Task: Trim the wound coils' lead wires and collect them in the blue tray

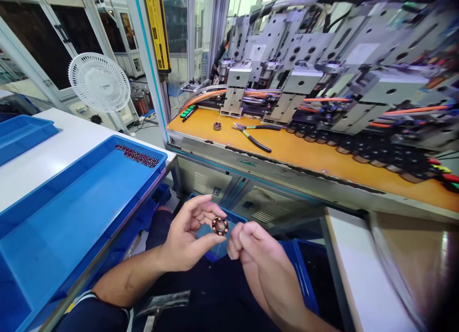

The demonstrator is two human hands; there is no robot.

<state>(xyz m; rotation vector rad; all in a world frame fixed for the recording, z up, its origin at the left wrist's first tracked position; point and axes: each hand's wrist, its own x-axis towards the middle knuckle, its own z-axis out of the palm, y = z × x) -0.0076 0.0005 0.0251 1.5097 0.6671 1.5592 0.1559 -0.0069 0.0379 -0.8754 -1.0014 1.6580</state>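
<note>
Between the thumb and fingers of my left hand [191, 234] is a small ring-shaped motor stator [220, 226], black with copper windings, its open centre facing me. My right hand [256, 255] is closed in a pinch just right of the stator, apart from it. What its fingertips hold, if anything, is too small to make out. Below both hands, above my lap, a blue bin [215, 250] shows in part. On the orange bench ahead, another small stator [217, 126] sits beside cutting pliers [254, 134] with dark handles.
To my left, a long blue tray [89, 198] on a white table holds several stators [138, 156] at its far end. A row of dark cylindrical parts [344, 143] lines the bench under the machine [297, 83]. A white fan [99, 82] stands at back left.
</note>
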